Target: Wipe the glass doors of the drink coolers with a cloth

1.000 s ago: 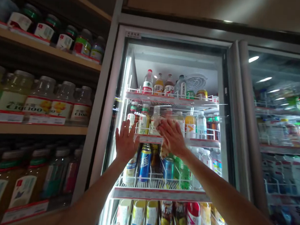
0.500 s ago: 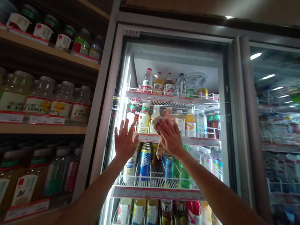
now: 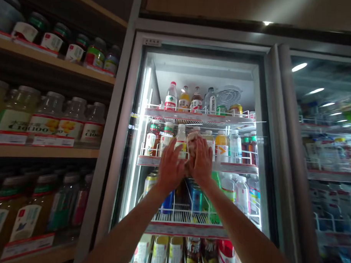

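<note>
Side by side, both my hands are raised in front of the glass door of a lit drinks cooler. My right hand presses a crumpled pale cloth to the glass; its fingers point up along the cloth, which partly hides behind them. My left hand is just left of it, palm toward the glass, fingers stretched up and holding nothing. Whether its thumb touches the cloth I cannot tell. Bottles and cans stand on wire shelves behind the hands, such as an orange drink bottle.
Wooden shelves with rows of juice bottles stand on the left. A metal door handle runs upright on the right, beside a second glass cooler door full of drinks. A wooden panel spans the top.
My left hand has moved right and slightly down, close to my right hand. My right hand has turned more upright, with the cloth shifted a little right on the glass.
</note>
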Motion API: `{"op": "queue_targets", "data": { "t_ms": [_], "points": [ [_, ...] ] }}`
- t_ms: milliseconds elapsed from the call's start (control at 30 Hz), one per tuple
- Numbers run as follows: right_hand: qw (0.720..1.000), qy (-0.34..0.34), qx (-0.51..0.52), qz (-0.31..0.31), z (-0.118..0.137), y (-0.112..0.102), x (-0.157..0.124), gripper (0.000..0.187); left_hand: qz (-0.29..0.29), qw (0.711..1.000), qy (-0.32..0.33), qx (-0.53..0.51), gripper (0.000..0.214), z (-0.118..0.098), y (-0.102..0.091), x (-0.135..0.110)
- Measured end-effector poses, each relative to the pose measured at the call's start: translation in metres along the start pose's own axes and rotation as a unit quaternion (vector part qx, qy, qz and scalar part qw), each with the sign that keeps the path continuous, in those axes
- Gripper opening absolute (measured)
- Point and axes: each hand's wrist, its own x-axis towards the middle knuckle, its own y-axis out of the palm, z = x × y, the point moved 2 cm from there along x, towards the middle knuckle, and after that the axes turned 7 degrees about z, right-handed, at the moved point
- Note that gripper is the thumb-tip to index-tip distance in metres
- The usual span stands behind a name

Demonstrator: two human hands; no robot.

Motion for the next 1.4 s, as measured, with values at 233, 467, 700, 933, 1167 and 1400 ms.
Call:
{"op": "queue_targets", "data": {
  "t_ms": [233,467,700,933,1167,1400],
  "points": [
    [0.996,-0.090,0.025,0.006,-0.057,-0.038,-0.028,0.072,0.081,0.997,0.000,-0.010,0.043,-0.045,0.064,0.021],
    [0.985,0.047,-0.168,-0.013,-0.134,-0.062,-0.025,0.056,0.025,0.985,-0.014,0.168,0.031,0.023,0.019,0.018],
    [0.984,0.062,-0.167,-0.009,-0.133,-0.061,-0.028,0.052,0.010,0.979,-0.036,0.202,0.036,0.030,0.011,0.020],
    [0.985,0.070,-0.157,-0.012,-0.135,-0.063,-0.027,0.048,0.098,0.980,0.086,0.151,0.033,0.020,0.014,0.009],
    [0.985,0.072,-0.153,-0.018,-0.135,-0.061,-0.028,0.046,-0.033,0.983,-0.069,0.170,0.030,0.071,-0.025,0.011],
    [0.988,0.071,-0.135,-0.019,-0.135,-0.064,-0.028,0.045,0.059,0.992,0.053,0.095,0.031,0.047,0.004,0.012]
  ]
}}
